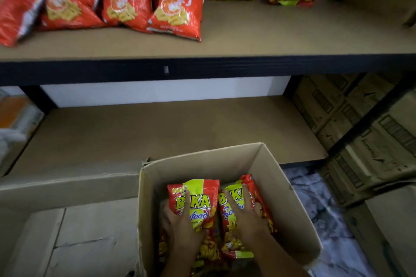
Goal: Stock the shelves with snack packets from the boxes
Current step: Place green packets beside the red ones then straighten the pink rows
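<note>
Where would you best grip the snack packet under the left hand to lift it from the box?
Take the snack packet across its middle, from above. It lies face up on the others in the open box, where the left hand grips it already.

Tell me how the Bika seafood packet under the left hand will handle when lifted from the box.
Likely light: the Bika seafood packet looks puffed with air. Its glossy film may be slippery, so the left hand should keep a wrapped grip. Probably floppy and crushable, since the film creases around the fingers.
</note>
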The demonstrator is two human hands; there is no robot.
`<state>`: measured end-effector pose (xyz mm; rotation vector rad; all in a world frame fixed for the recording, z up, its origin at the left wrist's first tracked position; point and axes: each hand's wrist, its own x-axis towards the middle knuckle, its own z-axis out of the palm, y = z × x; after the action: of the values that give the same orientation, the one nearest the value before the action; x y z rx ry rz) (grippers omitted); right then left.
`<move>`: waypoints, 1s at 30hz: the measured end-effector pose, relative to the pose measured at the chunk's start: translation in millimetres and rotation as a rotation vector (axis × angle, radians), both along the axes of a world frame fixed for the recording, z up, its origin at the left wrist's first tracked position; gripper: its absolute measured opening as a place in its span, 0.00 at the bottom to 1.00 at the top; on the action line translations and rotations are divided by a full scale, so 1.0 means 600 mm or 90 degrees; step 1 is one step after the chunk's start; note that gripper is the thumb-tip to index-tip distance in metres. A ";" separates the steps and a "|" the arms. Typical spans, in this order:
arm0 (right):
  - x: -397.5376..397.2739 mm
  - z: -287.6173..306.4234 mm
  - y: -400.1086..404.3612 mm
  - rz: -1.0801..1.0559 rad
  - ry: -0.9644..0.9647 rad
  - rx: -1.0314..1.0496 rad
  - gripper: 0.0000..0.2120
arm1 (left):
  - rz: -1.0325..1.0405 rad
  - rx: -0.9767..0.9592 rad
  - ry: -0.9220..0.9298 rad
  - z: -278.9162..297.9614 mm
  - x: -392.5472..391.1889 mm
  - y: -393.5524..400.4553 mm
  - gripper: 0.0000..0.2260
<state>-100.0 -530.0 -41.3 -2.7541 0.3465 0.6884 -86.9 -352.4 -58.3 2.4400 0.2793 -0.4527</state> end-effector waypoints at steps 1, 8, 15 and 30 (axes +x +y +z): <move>-0.007 0.015 -0.002 0.009 -0.018 -0.010 0.60 | -0.010 -0.008 -0.031 0.009 -0.001 0.000 0.57; -0.053 0.141 -0.042 0.030 -0.216 -0.013 0.59 | -0.075 -0.049 -0.226 0.138 -0.013 -0.004 0.59; -0.090 0.274 -0.080 0.013 -0.384 -0.060 0.56 | -0.101 -0.103 -0.384 0.275 -0.025 -0.036 0.55; 0.014 0.589 -0.215 0.037 -0.701 -0.065 0.56 | -0.131 -0.263 -0.684 0.615 0.101 -0.165 0.53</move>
<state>-91.7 -658.9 312.3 -2.7495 0.0398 -0.8658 -26.0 -451.4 310.8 1.9711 -0.4762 0.6711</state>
